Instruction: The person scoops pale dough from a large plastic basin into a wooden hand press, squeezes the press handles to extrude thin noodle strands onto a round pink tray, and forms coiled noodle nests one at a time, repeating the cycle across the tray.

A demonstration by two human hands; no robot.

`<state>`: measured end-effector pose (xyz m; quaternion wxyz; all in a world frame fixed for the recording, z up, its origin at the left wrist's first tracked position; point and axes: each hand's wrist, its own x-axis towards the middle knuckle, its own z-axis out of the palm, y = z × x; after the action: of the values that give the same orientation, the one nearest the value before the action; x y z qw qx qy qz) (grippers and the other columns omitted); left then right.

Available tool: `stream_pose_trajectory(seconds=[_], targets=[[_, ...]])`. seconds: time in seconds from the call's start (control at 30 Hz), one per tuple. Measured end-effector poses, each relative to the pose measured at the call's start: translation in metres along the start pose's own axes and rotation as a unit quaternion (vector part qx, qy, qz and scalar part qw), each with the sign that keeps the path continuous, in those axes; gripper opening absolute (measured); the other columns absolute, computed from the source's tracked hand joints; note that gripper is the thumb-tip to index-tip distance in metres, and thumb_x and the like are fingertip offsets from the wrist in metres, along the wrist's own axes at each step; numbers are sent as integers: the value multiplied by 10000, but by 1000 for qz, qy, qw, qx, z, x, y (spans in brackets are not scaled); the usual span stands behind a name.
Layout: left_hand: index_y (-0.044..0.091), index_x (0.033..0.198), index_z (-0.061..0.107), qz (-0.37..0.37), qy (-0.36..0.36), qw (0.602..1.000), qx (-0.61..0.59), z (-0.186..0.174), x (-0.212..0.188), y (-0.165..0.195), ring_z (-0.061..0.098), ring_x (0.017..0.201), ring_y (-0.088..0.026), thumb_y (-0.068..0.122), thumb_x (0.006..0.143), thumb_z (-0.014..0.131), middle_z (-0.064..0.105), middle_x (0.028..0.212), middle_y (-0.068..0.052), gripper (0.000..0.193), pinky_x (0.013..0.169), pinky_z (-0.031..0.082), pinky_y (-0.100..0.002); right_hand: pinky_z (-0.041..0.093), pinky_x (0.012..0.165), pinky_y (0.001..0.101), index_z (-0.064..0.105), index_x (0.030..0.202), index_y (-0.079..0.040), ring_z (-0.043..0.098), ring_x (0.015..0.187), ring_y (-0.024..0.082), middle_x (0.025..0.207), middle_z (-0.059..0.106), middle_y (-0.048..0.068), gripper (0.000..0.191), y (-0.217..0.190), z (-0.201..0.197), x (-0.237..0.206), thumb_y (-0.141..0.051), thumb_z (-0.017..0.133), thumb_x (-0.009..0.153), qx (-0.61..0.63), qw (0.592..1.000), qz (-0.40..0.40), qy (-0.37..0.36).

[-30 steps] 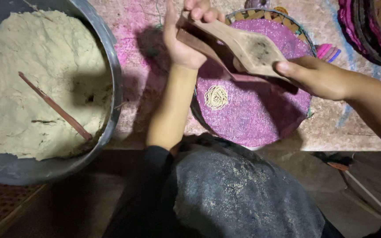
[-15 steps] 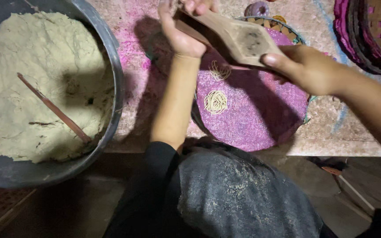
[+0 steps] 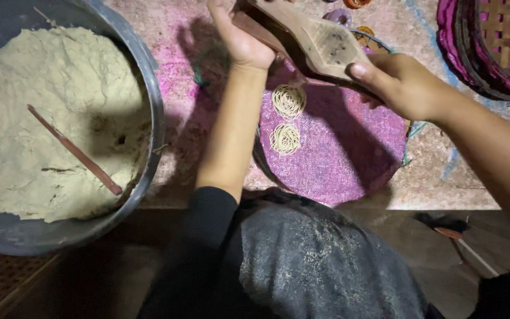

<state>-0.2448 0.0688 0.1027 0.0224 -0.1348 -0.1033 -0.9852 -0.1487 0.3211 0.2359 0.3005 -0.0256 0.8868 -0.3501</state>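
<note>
Both hands grasp a wooden press [image 3: 317, 41] at upper centre: left hand [image 3: 240, 38] on its far end, right hand [image 3: 399, 82] nearer; below it, two noodle coils [image 3: 287, 118] lie on a purple mat [image 3: 337, 159]; bowl of dough [image 3: 54, 124] at left.

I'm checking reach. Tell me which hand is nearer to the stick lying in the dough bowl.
Left. The left hand grips the wooden press nearer the stick; the right hand holds the press farther off.

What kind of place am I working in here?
Probably a home or small floor-level food-making spot: a big metal basin of pale dough, a wooden noodle press held over a round purple mat, and a woven basket.
</note>
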Motion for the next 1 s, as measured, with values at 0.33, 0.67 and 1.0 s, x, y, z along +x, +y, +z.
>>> stream_pose_trajectory(seconds=[0.33,0.67,1.0], targets=[[30,986,635,-423,100,801,413,-73,-62,2,399,498,-57,417,1175,205,551,792,-66,609,426,254,-281,542,680,328,671,1090,-6,634,734,157,805,657,71,614,15,2,9,-580,471,1005,40,996,-62,-44],[93,1596,325,-108,-123,578,800,-34,-127,25,752,818,-146,20,1014,591,795,1128,-72,644,727,598,-306,562,716,333,627,1106,31,637,766,169,851,634,98,608,50,10,23,-559,492,1036,90,993,-78,19],[83,1437,495,-191,-61,674,711,27,-91,31,664,1122,-246,446,790,842,652,1302,-163,819,905,589,-410,539,767,385,679,1117,32,659,802,232,883,701,132,772,75,-7,-13,-654,338,1023,96,993,-43,-52]])
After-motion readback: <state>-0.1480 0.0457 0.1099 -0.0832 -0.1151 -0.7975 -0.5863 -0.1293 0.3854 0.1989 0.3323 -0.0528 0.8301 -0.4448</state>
